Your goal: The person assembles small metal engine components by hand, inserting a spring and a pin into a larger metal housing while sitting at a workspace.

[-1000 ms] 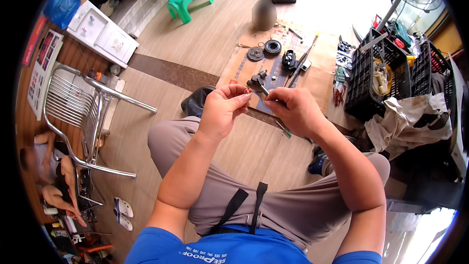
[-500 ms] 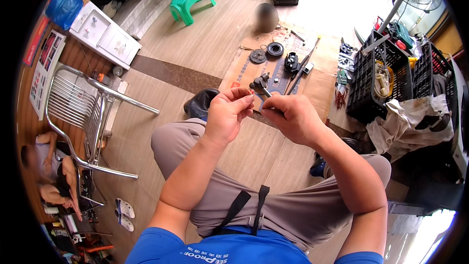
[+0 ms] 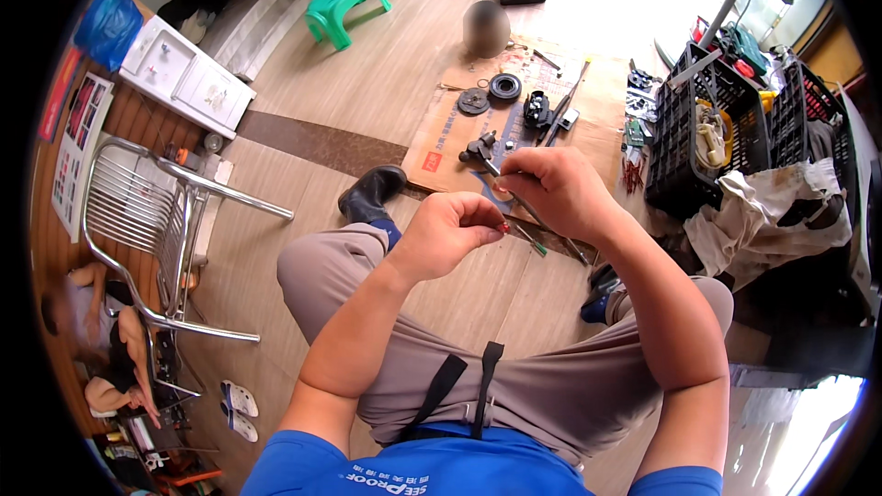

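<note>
Left hand (image 3: 443, 237), red piece (image 3: 504, 228) at fingertips (image 3: 489, 236)

I see a bright blue T-shirt (image 3: 496, 479) with white printing (image 3: 395, 480) across the front and short sleeves (image 3: 299, 461). Two black straps (image 3: 439, 395) hang down over baggy grey-brown trousers (image 3: 551, 404). Blue socks (image 3: 392, 235) peek out over black shoes (image 3: 372, 193), and the left one looks shiny. Both arms (image 3: 358, 335) are bare below the sleeves, and so are the left hand (image 3: 446, 239) and the right hand (image 3: 562, 188).
</note>
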`<state>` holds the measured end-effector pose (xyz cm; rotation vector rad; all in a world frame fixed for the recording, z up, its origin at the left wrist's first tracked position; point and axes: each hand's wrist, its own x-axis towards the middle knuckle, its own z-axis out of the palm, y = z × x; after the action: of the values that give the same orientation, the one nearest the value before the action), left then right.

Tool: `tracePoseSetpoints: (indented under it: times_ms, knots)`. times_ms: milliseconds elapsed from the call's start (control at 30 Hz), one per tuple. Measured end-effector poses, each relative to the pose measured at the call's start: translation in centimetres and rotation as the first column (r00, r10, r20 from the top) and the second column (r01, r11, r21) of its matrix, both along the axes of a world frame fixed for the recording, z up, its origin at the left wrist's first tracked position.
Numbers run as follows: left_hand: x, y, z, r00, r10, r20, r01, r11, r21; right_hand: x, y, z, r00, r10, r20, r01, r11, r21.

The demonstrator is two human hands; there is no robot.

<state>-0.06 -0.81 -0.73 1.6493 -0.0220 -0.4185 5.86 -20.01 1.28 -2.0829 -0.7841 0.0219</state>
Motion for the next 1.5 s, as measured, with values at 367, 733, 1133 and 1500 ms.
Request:
tracePoseSetpoints:
  times_ms: [367, 733, 1133, 1500]
  knots:
    - [1.0, 2.5, -0.4, 0.973, 0.229, -0.027, -0.198, 0.77, -0.607, -0.4, 0.4, -4.7, 0.854, 0.066, -0.516, 0.117, 0.942, 0.313]
    - [1.7, 2.0, -1.3, 0.876, 0.454, 0.165, -0.425, 0.887, -0.183, -3.0, 1.2, 0.6, 0.988, 0.061, -0.14, -0.046, 0.993, 0.106]
    - [0.1, 0.0, -0.4, 0.993, -0.079, 0.089, 0.074, 0.996, 0.057, 1.0, -0.7, -0.1, 0.992, -0.069, -0.107, 0.085, 0.985, 0.147]
    - [1.1, 2.6, -0.5, 0.984, 0.165, -0.061, -0.167, 0.769, -0.617, 0.8, -0.9, -4.4, 0.896, -0.035, -0.442, 0.123, 0.977, 0.172]
